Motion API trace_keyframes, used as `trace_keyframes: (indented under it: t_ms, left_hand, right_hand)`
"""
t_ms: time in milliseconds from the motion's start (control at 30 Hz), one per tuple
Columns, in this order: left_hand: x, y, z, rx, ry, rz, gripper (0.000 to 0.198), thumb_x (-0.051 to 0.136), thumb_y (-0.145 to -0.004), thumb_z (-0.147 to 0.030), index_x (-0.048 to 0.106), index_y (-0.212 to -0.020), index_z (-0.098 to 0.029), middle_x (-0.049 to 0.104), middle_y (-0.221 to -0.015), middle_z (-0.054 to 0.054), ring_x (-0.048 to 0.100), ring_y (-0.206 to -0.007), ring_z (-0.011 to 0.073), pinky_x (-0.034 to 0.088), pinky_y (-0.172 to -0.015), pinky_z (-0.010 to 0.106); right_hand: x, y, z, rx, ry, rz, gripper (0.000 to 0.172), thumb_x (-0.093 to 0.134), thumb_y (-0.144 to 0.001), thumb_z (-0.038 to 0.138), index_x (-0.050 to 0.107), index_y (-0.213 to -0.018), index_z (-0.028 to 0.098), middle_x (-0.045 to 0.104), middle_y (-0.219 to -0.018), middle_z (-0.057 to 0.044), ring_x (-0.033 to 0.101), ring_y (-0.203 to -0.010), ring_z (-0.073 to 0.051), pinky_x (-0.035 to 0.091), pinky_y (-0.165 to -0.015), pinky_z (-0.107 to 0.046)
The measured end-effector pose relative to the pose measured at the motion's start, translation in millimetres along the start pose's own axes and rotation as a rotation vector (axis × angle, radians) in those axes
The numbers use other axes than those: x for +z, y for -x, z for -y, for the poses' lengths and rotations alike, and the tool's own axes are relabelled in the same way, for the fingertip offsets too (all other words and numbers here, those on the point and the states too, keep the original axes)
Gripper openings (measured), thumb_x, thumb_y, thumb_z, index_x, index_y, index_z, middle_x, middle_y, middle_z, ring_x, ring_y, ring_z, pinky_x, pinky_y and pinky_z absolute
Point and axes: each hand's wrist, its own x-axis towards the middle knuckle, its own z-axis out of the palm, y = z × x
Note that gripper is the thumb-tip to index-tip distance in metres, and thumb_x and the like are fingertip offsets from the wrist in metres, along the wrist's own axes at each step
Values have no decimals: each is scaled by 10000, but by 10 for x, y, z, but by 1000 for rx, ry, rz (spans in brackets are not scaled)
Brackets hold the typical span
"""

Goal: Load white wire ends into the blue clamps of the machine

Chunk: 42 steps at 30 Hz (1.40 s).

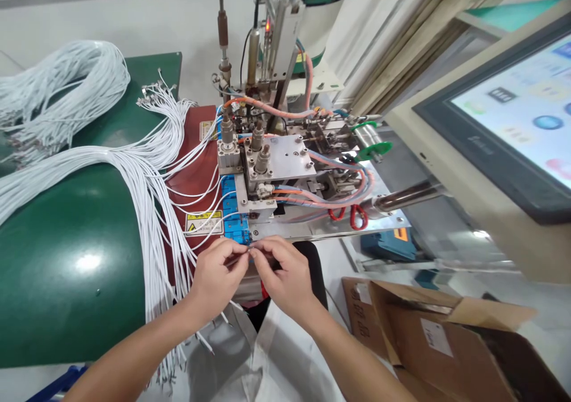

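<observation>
My left hand is closed in a pinch on the end of a white cable, most of which its fingers hide. My right hand pinches the tip of the same cable, and the fingertips of both hands nearly touch. The tiny part between them is too small to make out. Just beyond the fingertips is a row of blue cable holders along the machine's edge, with several white cables running into it. A thick bundle of white cables drapes over the table edge left of my left hand, loose ends hanging down.
The machine has metal blocks, orange and blue hoses and a green-flanged wire spool. A screen juts in at the right, above open cardboard boxes. Another coiled cable bundle lies on the green table.
</observation>
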Motion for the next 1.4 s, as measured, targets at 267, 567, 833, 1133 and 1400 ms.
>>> trace_keyframes:
  t_ms: [267,567,833,1133,1400]
  left_hand:
    - [-64,-60,-31,-131,188,119,158,524,-786,-248,644,-746,-155,600,-682,15,562,-647,125,477,-633,248]
    - [51,7,-4,-163,314,-77,106,564,-757,-247,586,-720,-149,567,-714,5,559,-664,111,482,-630,221]
    - [11,-17,16,-228,357,4,111,553,-749,-252,577,-718,-148,530,-695,-8,536,-577,92,479,-546,213]
    - [-127,-57,-48,-74,104,238,96,534,-721,-140,582,-639,-153,494,-607,-28,477,-547,79,378,-506,184]
    - [-52,-44,-49,-305,384,46,103,558,-760,-237,528,-708,-154,539,-508,-46,523,-468,67,410,-485,156]
  right_hand:
    - [100,22,-37,237,-243,-33,109,512,-782,211,572,-695,183,581,-680,-20,550,-651,-142,458,-617,-270]
    - [220,35,57,460,-483,-153,105,576,-726,225,580,-637,169,593,-616,1,538,-571,-119,463,-569,-249]
    - [65,-52,-45,-112,-17,-2,92,524,-773,139,581,-731,197,612,-697,-37,555,-674,-156,449,-652,-297]
    - [-197,-200,54,-105,127,423,97,503,-762,142,553,-691,186,560,-652,-12,501,-626,-135,395,-583,-250]
    - [99,48,-57,250,-149,17,137,519,-774,215,526,-642,179,525,-611,10,490,-576,-117,411,-552,-238]
